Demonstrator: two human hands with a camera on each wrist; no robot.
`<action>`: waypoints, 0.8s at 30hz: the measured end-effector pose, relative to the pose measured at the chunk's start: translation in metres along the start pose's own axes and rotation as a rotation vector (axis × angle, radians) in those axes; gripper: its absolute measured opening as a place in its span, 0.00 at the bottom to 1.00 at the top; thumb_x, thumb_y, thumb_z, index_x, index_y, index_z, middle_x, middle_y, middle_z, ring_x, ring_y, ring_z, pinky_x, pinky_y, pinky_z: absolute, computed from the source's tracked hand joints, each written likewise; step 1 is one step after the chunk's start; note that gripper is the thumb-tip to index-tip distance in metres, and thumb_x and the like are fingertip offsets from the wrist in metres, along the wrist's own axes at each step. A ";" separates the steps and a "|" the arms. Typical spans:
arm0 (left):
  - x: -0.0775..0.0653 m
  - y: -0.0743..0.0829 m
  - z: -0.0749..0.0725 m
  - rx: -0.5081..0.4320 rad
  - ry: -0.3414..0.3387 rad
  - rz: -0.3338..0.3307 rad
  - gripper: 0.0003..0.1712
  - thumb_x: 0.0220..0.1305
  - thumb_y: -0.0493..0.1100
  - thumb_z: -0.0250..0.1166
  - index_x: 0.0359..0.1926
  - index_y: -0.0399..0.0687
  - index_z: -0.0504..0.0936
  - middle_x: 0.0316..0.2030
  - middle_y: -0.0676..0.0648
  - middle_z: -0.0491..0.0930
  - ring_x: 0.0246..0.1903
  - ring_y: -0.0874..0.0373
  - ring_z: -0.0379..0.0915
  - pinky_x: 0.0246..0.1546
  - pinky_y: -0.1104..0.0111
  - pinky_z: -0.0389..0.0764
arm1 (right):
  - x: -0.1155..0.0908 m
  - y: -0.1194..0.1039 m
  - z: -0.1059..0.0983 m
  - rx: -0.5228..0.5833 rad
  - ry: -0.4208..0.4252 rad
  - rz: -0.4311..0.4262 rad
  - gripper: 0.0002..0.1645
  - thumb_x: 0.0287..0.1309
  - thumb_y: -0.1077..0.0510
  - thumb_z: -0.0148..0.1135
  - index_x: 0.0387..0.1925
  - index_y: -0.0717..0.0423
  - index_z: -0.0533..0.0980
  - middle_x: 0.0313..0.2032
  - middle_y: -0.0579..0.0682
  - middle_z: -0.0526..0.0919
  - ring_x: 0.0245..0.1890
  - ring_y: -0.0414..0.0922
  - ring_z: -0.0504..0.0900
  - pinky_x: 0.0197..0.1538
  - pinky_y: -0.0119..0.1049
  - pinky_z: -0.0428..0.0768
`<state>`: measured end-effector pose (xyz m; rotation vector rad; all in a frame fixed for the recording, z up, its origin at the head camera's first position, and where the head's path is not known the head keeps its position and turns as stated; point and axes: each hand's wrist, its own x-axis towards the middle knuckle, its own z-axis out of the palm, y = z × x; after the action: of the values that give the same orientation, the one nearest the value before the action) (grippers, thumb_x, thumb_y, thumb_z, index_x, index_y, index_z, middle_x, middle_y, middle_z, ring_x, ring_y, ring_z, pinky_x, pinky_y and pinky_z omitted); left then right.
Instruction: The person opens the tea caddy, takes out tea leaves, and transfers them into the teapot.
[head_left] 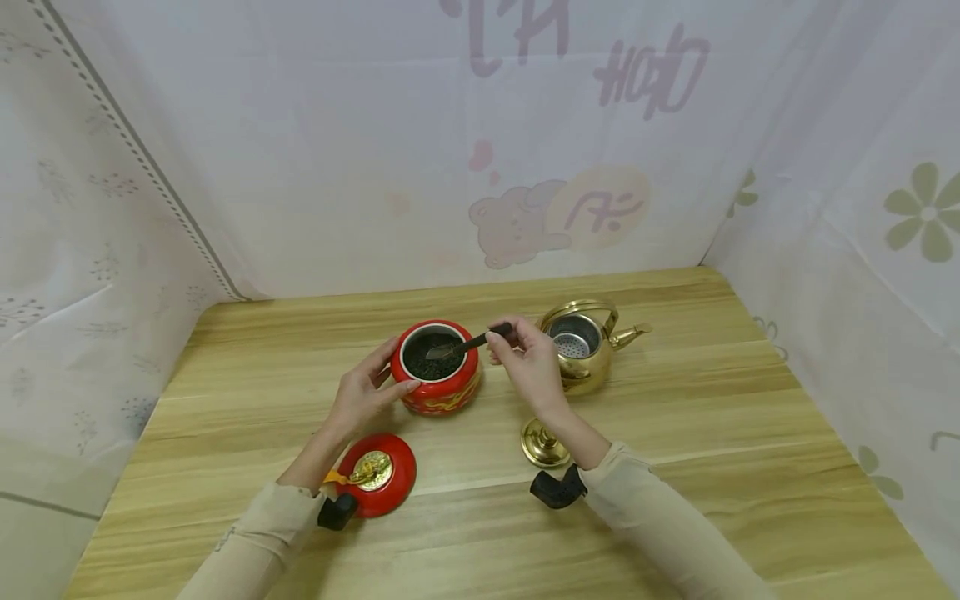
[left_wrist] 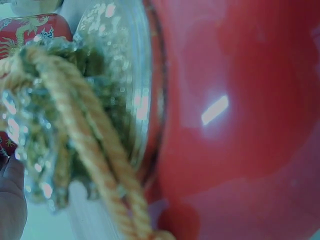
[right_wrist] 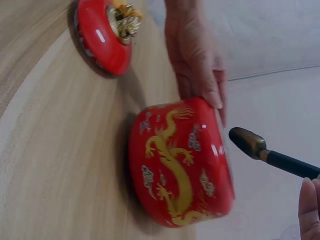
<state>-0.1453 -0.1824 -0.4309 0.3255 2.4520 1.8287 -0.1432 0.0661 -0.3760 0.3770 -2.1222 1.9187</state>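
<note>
My left hand (head_left: 367, 390) grips the left side of a red jar (head_left: 442, 400) with a gold dragon on it, the thumb at the near rim. Dark loose tea leaves (head_left: 429, 365) lie inside. Between thumb and fingers, my right hand (head_left: 531, 365) pinches the dark handle of a small tea scoop (head_left: 480, 340). In the right wrist view, the scoop's head (right_wrist: 247, 142) sits just outside the jar's mouth, apart from the rim. The jar's red lid (head_left: 399, 487), with a gold knob and orange cord, fills much of the left wrist view.
A gold teapot (head_left: 588, 379) with a metal strainer inside stands right of my right hand, its handle raised and spout pointing right. Its gold lid (head_left: 542, 450) lies nearer, beside my right wrist. Printed cloth walls (head_left: 360, 167) enclose the wooden table (head_left: 465, 542).
</note>
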 end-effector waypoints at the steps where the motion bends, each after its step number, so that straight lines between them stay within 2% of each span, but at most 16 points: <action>1: 0.000 0.000 0.000 -0.003 -0.001 0.002 0.43 0.56 0.35 0.68 0.69 0.37 0.58 0.69 0.39 0.56 0.68 0.45 0.55 0.62 0.62 0.65 | 0.001 0.002 0.003 -0.020 -0.012 -0.003 0.09 0.58 0.67 0.61 0.39 0.71 0.77 0.28 0.65 0.80 0.23 0.37 0.78 0.29 0.32 0.84; 7: -0.001 0.000 0.000 -0.001 -0.001 0.003 0.42 0.56 0.36 0.68 0.69 0.37 0.58 0.70 0.39 0.56 0.68 0.46 0.54 0.62 0.63 0.65 | 0.002 0.014 0.016 -0.170 -0.064 -0.065 0.07 0.57 0.64 0.63 0.36 0.66 0.79 0.25 0.56 0.82 0.23 0.49 0.80 0.25 0.28 0.80; 12: -0.001 0.000 0.000 0.001 -0.002 -0.010 0.42 0.57 0.36 0.67 0.70 0.38 0.58 0.70 0.39 0.56 0.68 0.45 0.55 0.62 0.62 0.65 | 0.002 0.020 0.024 -0.302 -0.082 -0.130 0.05 0.54 0.64 0.65 0.33 0.63 0.79 0.24 0.53 0.82 0.24 0.43 0.78 0.27 0.25 0.78; 16: -0.001 0.000 0.001 -0.007 -0.004 -0.017 0.42 0.57 0.37 0.67 0.70 0.39 0.57 0.70 0.40 0.55 0.68 0.45 0.55 0.62 0.63 0.65 | 0.001 0.022 0.028 -0.368 -0.098 -0.145 0.05 0.54 0.63 0.66 0.33 0.61 0.80 0.25 0.52 0.83 0.26 0.41 0.79 0.29 0.25 0.77; 24: -0.001 0.000 0.000 0.008 0.004 -0.001 0.42 0.57 0.37 0.67 0.70 0.40 0.58 0.70 0.40 0.57 0.68 0.46 0.55 0.61 0.64 0.65 | 0.000 0.026 0.031 -0.411 -0.121 -0.142 0.06 0.54 0.62 0.66 0.34 0.59 0.80 0.25 0.51 0.83 0.26 0.41 0.79 0.29 0.26 0.76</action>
<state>-0.1443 -0.1825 -0.4312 0.3220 2.4625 1.8214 -0.1532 0.0374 -0.4032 0.5491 -2.4193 1.3690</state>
